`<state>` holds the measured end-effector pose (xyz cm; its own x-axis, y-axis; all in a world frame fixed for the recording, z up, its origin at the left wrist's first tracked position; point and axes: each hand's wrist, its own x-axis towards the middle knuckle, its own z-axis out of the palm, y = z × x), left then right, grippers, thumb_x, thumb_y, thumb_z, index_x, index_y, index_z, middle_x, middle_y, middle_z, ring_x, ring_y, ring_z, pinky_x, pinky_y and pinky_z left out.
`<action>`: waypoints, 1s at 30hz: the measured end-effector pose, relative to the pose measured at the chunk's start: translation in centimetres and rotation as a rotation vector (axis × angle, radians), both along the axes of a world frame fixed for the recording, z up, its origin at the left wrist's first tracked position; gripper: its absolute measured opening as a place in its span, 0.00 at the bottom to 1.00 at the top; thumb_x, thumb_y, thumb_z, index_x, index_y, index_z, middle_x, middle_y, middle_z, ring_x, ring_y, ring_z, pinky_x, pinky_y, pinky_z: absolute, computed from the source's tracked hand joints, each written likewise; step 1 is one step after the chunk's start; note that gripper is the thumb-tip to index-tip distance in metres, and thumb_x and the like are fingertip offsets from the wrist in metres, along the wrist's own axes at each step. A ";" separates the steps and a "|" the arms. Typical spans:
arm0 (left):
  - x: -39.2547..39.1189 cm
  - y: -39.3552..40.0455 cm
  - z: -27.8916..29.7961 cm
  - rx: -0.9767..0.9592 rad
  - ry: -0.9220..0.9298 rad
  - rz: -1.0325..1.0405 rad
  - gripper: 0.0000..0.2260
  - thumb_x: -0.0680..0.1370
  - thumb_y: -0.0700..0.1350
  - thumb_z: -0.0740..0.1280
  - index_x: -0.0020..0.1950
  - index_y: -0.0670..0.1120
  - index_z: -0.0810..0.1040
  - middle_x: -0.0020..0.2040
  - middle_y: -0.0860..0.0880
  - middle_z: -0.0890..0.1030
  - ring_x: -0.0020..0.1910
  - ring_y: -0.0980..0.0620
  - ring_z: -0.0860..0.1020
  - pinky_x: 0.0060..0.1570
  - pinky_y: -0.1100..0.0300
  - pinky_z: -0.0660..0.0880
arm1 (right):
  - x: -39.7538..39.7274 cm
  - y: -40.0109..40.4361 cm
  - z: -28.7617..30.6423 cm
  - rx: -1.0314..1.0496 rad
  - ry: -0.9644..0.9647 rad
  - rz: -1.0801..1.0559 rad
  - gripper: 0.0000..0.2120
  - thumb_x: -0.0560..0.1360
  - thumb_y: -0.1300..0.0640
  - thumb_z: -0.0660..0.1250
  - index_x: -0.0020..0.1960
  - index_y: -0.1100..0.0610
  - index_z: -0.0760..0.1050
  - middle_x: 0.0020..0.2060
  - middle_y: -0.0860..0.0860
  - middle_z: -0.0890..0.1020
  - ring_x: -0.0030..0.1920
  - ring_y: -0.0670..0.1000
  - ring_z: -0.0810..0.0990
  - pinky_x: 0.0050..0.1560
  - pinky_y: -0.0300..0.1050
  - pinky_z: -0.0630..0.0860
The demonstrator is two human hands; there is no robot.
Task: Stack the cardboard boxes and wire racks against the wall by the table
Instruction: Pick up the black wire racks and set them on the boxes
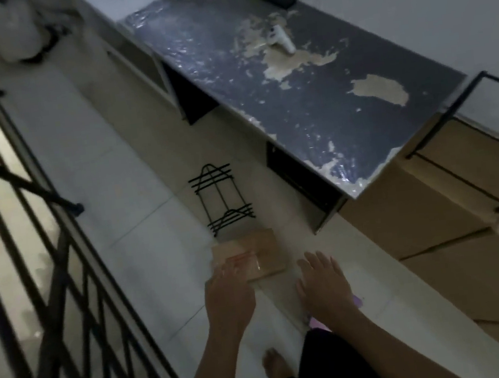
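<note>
Item 1, small cardboard box (pixel 251 257): flat on the floor, below the table's (pixel 292 88) near corner, not yet stacked. My left hand (pixel 229 299) reaches over its near-left corner, fingers loose and straight; blur hides whether they touch it.

Item 2, wire rack (pixel 220 197): on the floor just beyond the box, untouched.

Item 3, my right hand (pixel 324 286): spread, grasping nothing, just right of the box.

Item 4, large cardboard boxes (pixel 420 220): already piled at the wall past the table's right end, a second wire frame (pixel 473 140) against them, partly cut off.

Judgement: roughly half done.

place: home room | cues: tiled floor (pixel 138 222), worn table (pixel 307 86), barred window grille (pixel 20 193)
</note>
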<state>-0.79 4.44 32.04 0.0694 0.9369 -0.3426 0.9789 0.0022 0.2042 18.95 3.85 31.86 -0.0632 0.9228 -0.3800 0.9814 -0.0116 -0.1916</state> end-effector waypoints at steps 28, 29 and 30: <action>-15.6 35.6 -12.8 -0.279 0.231 -0.293 0.17 0.82 0.48 0.60 0.71 0.53 0.70 0.66 0.50 0.72 0.64 0.49 0.70 0.53 0.56 0.70 | -17.8 27.5 -13.4 -0.279 0.046 -0.177 0.16 0.81 0.49 0.50 0.61 0.56 0.69 0.57 0.53 0.73 0.58 0.54 0.72 0.50 0.48 0.73; -16.1 37.3 -13.8 -0.264 0.221 -0.310 0.16 0.81 0.47 0.60 0.70 0.53 0.71 0.65 0.50 0.72 0.63 0.49 0.70 0.52 0.56 0.70 | -18.6 28.5 -14.2 -0.268 0.075 -0.220 0.16 0.81 0.49 0.50 0.59 0.56 0.70 0.55 0.53 0.74 0.57 0.54 0.72 0.49 0.47 0.72; -16.6 39.0 -14.9 -0.257 0.193 -0.312 0.16 0.81 0.47 0.60 0.69 0.53 0.72 0.65 0.50 0.73 0.63 0.49 0.70 0.52 0.56 0.70 | -19.2 29.6 -15.2 -0.238 0.125 -0.278 0.15 0.81 0.49 0.51 0.56 0.57 0.72 0.53 0.53 0.75 0.54 0.54 0.74 0.47 0.46 0.72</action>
<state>-17.37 43.40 17.09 0.2470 0.7639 -0.5962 0.9609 -0.2725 0.0490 -0.28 33.46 16.62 0.1176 0.7979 -0.5912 0.9036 -0.3330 -0.2696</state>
